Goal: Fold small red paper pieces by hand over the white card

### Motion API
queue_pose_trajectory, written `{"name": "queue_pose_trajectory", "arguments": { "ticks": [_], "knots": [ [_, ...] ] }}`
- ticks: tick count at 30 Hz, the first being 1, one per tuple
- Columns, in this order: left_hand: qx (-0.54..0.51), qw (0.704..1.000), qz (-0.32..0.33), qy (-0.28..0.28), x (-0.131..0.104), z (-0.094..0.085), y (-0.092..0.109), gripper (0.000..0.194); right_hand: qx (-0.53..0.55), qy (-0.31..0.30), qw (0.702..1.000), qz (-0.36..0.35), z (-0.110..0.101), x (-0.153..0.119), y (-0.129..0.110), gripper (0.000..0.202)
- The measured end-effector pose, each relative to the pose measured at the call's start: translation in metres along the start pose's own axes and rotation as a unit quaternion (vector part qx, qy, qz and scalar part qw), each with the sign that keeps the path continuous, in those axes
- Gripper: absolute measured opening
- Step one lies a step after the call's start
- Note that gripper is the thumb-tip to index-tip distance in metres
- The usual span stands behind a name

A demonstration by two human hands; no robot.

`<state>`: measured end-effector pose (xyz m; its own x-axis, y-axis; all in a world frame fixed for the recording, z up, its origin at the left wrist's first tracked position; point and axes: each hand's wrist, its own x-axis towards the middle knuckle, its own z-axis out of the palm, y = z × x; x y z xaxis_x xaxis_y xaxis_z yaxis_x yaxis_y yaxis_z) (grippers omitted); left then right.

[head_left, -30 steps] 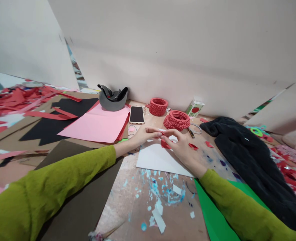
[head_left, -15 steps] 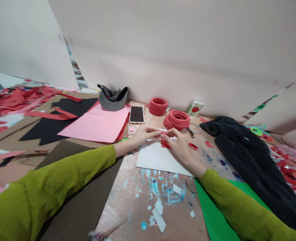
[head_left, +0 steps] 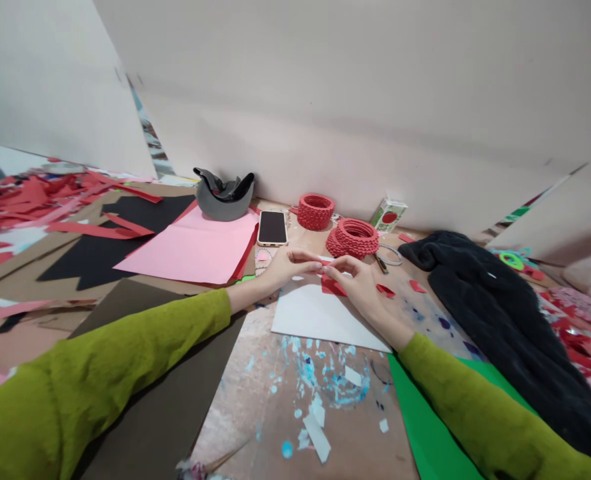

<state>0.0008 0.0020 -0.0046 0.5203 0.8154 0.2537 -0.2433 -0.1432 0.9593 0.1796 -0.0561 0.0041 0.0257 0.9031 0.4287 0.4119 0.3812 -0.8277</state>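
Above a white sheet (head_left: 315,313), my left hand (head_left: 293,267) and my right hand (head_left: 355,283) meet at their fingertips. Both pinch a small piece of red paper (head_left: 326,263), mostly covered by the fingers. Another red paper piece (head_left: 333,286) shows on the sheet below, partly behind my right hand. Two coiled stacks of red folded paper stand just beyond: one ring (head_left: 315,212) by the wall and a nearer ring (head_left: 353,239). Small red scraps (head_left: 385,291) lie to the right of my right hand.
Pink paper (head_left: 190,247) lies at left under a grey cap (head_left: 225,197), beside a phone (head_left: 272,228). A small box (head_left: 389,214) stands by the wall. Dark cloth (head_left: 495,300) and green paper (head_left: 415,407) are at right. White scraps (head_left: 317,437) lie in front.
Almost nothing differs. Both hands stay over the white sheet with fingertips together, and the right hand has shifted very slightly to the right.
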Motion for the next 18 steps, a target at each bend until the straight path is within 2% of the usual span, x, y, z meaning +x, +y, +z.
{"name": "queue_pose_trajectory", "arguments": {
  "ticks": [4,10,18],
  "knots": [
    [0.012,1.000,0.006,0.002,-0.0012,0.0011,0.0023,0.027,0.043,-0.008,0.999,0.022,0.0003,0.0015,0.0009,0.023],
    [0.033,0.999,0.002,0.005,-0.0010,0.0005,0.0028,0.029,0.138,-0.028,0.986,0.090,0.0010,0.0028,0.0024,0.028],
    [0.028,0.999,-0.012,-0.016,-0.0003,-0.0019,0.0003,0.029,0.129,-0.037,0.987,0.083,0.0009,0.0036,0.0061,0.029]
  ]
}}
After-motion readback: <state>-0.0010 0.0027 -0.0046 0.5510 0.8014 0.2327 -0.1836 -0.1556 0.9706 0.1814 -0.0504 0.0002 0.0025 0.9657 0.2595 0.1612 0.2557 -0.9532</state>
